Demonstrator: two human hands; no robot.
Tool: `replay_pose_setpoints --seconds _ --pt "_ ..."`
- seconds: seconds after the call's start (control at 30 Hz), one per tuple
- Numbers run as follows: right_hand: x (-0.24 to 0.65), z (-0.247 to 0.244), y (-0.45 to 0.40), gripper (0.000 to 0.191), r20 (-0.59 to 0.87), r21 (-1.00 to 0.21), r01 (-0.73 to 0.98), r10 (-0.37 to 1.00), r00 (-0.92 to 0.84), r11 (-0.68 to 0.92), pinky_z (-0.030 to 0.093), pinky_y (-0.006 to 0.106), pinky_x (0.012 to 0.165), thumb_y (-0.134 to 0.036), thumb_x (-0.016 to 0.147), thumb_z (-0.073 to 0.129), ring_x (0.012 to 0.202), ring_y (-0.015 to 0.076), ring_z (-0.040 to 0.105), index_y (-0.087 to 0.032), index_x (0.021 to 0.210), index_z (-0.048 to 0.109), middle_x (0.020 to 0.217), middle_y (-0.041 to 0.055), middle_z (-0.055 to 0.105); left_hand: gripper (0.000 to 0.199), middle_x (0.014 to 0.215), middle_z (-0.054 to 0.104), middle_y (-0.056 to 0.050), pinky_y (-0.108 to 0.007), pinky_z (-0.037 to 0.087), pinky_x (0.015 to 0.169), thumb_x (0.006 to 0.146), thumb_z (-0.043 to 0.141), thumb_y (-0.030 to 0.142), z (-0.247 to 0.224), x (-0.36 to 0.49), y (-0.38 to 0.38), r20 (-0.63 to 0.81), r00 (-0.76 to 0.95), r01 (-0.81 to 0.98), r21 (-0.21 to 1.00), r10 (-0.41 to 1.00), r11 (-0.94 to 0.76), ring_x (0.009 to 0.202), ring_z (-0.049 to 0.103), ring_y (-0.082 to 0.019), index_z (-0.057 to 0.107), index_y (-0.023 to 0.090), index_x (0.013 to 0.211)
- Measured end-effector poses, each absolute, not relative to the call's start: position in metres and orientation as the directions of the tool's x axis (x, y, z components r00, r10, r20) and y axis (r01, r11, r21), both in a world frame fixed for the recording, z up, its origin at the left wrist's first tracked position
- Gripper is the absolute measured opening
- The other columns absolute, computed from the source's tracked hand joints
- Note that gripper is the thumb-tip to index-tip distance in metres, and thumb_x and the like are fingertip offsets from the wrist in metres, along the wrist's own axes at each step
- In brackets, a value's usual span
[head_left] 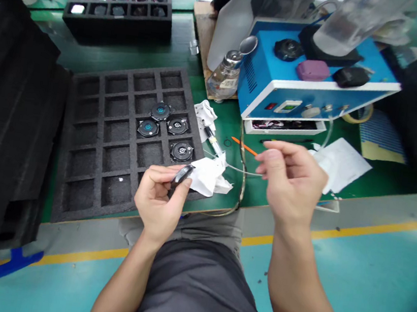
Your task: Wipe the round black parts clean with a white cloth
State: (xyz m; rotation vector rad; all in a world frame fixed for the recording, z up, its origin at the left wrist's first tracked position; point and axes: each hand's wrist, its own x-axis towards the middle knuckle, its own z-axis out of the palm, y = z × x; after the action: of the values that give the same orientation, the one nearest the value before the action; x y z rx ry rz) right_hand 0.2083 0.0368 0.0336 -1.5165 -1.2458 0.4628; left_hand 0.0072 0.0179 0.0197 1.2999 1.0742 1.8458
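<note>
Between the thumb and fingers of my left hand [160, 198] is a dark round watch case [182, 175], tilted on edge above the front right corner of a black foam tray [89, 175]. My right hand [292, 180] hovers over the bench's front edge with fingers curled and thumb pressed to them; whatever they may hold is hidden. Several similar watch cases [182, 151] lie in the tray's right part. Crumpled white wipes [206, 176] and a syringe-like dispenser [214, 143] lie between my hands. A thin clear tube [243, 171] runs towards my right hand; its far end is hidden there.
A blue box-shaped machine [261, 60] with knobs stands at the back right, a pump bottle [224, 79] beside it. An orange stick [244, 146] and white paper [345, 166] lie on the green bench. Another compartment tray [118, 24] sits behind; black stacked foam [1, 123] rises at left.
</note>
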Motion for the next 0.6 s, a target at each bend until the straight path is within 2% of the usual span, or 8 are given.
replay_pose_setpoints --seconds 0.07,0.2,0.27,0.37,0.47,0.6 --pt "0.233 0.028 0.043 0.020 0.313 -0.818 0.574 0.865 0.393 0.036 0.054 0.033 0.062 -0.038 0.093 0.064 0.067 0.0178 0.065 -0.023 0.105 0.071 0.086 0.0046 0.073 0.026 0.087 0.067 0.000 -0.026 0.062 0.082 0.078 0.079 0.000 0.020 0.007 0.020 0.439 -0.326 -0.013 0.883 0.837 -0.469 0.091 0.076 -0.015 0.061 0.017 0.087" --pt "0.256 0.018 0.064 0.019 0.234 -0.546 0.837 0.953 0.194 -0.036 0.055 0.040 0.080 -0.029 0.090 0.063 0.080 0.0227 0.067 -0.020 0.102 0.074 0.101 0.0096 0.074 0.027 0.088 0.068 -0.001 -0.022 0.060 0.079 0.076 0.081 0.002 0.021 0.008 0.022 0.426 -0.359 0.044 0.896 0.830 -0.441 0.087 0.074 -0.013 0.061 0.017 0.089" --pt "0.255 0.017 0.077 0.020 0.155 -0.397 0.915 0.978 0.137 -0.065 0.053 0.042 0.085 -0.028 0.091 0.061 0.090 0.0269 0.067 -0.018 0.102 0.074 0.105 0.0120 0.074 0.029 0.091 0.069 -0.001 -0.022 0.059 0.080 0.076 0.082 0.005 0.021 0.009 0.023 0.408 -0.385 0.057 0.906 0.828 -0.419 0.088 0.073 -0.012 0.064 0.017 0.095" --pt "0.252 0.017 0.096 0.019 -0.046 -0.236 0.967 0.995 0.089 -0.098 0.050 0.041 0.084 -0.027 0.092 0.057 0.100 0.0311 0.065 -0.019 0.093 0.075 0.102 0.0127 0.075 0.032 0.096 0.069 -0.002 -0.024 0.058 0.083 0.078 0.083 0.011 0.019 0.008 0.022 0.390 -0.400 0.098 0.918 0.829 -0.385 0.090 0.071 -0.013 0.068 0.018 0.106" --pt "0.256 0.015 0.104 0.023 -0.120 -0.181 0.982 0.992 0.037 -0.058 0.047 0.040 0.084 -0.022 0.093 0.051 0.101 0.0307 0.064 -0.016 0.094 0.074 0.103 0.0148 0.075 0.024 0.097 0.069 -0.004 -0.025 0.058 0.083 0.082 0.080 0.014 0.017 0.006 0.020 0.401 -0.364 0.152 0.916 0.841 -0.371 0.092 0.069 -0.014 0.072 0.018 0.104" --pt "0.268 0.006 0.099 0.028 -0.018 -0.240 0.970 0.999 0.026 -0.030 0.045 0.040 0.086 -0.016 0.093 0.042 0.095 0.0300 0.064 -0.012 0.097 0.069 0.102 0.0181 0.073 0.020 0.097 0.070 -0.004 -0.027 0.059 0.086 0.082 0.080 0.011 0.018 0.004 0.019 0.427 -0.336 0.113 0.903 0.840 -0.414 0.095 0.072 -0.015 0.072 0.020 0.098"
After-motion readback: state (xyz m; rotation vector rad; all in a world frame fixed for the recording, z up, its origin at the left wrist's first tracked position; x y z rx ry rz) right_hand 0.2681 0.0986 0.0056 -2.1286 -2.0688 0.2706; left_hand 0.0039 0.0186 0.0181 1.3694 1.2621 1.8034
